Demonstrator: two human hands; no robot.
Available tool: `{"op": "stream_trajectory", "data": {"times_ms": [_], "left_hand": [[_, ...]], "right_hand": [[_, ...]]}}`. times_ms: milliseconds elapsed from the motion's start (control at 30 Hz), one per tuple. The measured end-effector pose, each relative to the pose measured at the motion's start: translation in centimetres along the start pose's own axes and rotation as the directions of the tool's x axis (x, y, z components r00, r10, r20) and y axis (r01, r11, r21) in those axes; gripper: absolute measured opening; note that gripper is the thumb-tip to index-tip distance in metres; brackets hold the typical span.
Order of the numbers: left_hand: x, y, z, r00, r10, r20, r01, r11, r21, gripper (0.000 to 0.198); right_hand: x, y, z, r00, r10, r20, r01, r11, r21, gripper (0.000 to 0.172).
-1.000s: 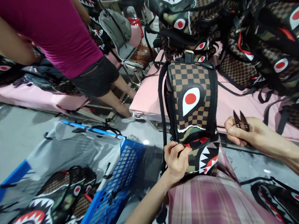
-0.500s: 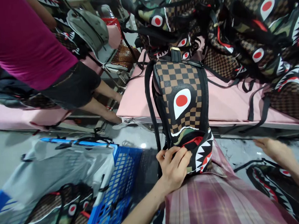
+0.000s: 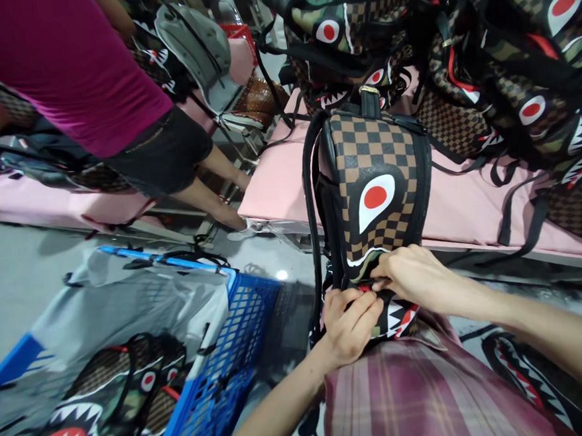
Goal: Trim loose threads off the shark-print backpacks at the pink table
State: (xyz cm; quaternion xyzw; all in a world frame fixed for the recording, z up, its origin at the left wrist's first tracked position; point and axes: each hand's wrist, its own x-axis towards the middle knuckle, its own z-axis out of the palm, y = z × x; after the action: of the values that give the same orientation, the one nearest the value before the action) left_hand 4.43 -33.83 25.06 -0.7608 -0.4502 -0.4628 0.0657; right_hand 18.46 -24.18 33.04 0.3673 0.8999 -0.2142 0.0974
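A checkered brown-and-black backpack with a shark eye and teeth stands upright against my lap, leaning at the edge of the pink table. My left hand grips the lower edge of its red-lined front pocket opening, fingers curled over it. Just above and to the right, my right hand has its fingers pinched together at the same opening. What the right fingertips hold is hidden by the hand. A plaid apron covers my lap below the backpack.
More shark backpacks are heaped on the pink table. A blue crate lined with clear plastic holds several backpacks at left. Another backpack lies low at right. A person in a magenta top stands at left.
My right hand has come in from the far right to the pocket opening, its fingers closing there. My left hand stays on the pocket edge. The view has shifted slightly.
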Motion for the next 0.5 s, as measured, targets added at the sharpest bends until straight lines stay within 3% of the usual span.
{"op": "stream_trajectory", "data": {"times_ms": [167,333,433,500], "left_hand": [[0.2,-0.3,0.4,0.998,-0.006,-0.066,0.001,0.998,-0.069,0.021],[0.0,-0.5,0.4,0.994,-0.028,-0.101,0.018,0.995,-0.102,0.021],[-0.2,-0.6,0.3,0.995,-0.021,-0.092,0.010,0.993,-0.114,0.022],[-0.2,-0.7,0.3,0.994,-0.020,-0.107,0.007,0.993,-0.120,0.021]], "right_hand": [[1.3,-0.6,-0.2,0.997,0.069,0.032,-0.069,0.997,-0.020,0.017],[1.0,-1.4,0.8,0.993,0.042,-0.111,-0.041,0.999,0.017,0.016],[0.4,-0.6,0.4,0.968,0.048,-0.245,0.016,0.968,0.251,0.016],[0.0,0.1,-0.4,0.967,0.101,-0.235,0.015,0.895,0.446,0.018]]}}
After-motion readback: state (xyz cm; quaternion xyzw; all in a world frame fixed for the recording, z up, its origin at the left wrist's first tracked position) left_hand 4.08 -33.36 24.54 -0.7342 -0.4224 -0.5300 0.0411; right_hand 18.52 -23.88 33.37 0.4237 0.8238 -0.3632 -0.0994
